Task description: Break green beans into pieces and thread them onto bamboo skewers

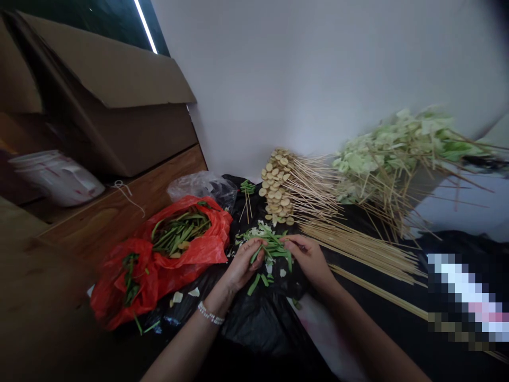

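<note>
My left hand (pixel 243 265) and my right hand (pixel 308 258) meet over a small heap of cut green vegetable pieces (pixel 270 245) lying on black plastic sheeting (pixel 258 318). Both hands have their fingers curled and pinched around green stalk pieces. A beaded bracelet (pixel 210 314) is on my left wrist. Loose green pieces (pixel 254 284) lie just below the left hand's fingers.
A red plastic bag (pixel 159 265) with green stalks lies to the left. Behind the hands are skewers of round pale slices (pixel 276 185), bare bamboo skewers (pixel 358 244) and skewered leafy greens (pixel 397 148). A cardboard box (pixel 119 111) and a white bucket (pixel 55 178) stand at the left.
</note>
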### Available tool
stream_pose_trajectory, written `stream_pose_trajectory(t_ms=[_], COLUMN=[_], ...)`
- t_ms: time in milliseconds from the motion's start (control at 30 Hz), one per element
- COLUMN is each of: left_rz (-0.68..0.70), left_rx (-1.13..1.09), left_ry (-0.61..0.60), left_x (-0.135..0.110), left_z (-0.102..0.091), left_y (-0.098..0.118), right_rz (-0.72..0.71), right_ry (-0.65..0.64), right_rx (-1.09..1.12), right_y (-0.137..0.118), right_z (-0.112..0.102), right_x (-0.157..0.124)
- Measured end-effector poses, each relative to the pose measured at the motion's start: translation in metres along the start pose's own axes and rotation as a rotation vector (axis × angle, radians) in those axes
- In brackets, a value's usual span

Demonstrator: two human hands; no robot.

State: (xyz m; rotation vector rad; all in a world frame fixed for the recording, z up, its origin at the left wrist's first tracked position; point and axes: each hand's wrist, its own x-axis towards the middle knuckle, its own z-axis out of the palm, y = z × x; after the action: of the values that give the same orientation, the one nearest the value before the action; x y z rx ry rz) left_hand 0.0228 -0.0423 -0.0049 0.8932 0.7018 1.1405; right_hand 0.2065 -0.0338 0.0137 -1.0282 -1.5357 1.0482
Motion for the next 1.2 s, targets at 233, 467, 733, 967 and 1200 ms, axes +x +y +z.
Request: stream_pose_trajectory(t_ms=[233, 467, 733, 967, 1200], left_rz=[0.008, -0.033, 0.183, 0.304, 0.393], left_rx=[0.040, 0.486, 0.739, 0.897, 1.044], left_ry=[0.020, 0.031, 0.056, 0.087, 0.093], left_x=[-0.001, -0.006, -0.003, -0.004, -0.006], left_z=[-0.002, 0.002, 0.002, 0.004, 0.003], left_y=[-0.003, -0.004, -0.006, -0.008, -0.012], right_rz=[0.094, 0.033, -0.553, -0.719, -0.779], right_ry=[0.081, 0.128, 0.099, -0.075, -0.125], right_rx=[0.211, 0.122, -0.735, -1.096, -1.174], right_y=[-0.002, -0.001, 0.000, 0.004, 0.008], right_z=[-0.003, -0.006, -0.009, 0.003, 0.010], right_x=[0.003, 0.003, -0.004, -0.009, -0.013])
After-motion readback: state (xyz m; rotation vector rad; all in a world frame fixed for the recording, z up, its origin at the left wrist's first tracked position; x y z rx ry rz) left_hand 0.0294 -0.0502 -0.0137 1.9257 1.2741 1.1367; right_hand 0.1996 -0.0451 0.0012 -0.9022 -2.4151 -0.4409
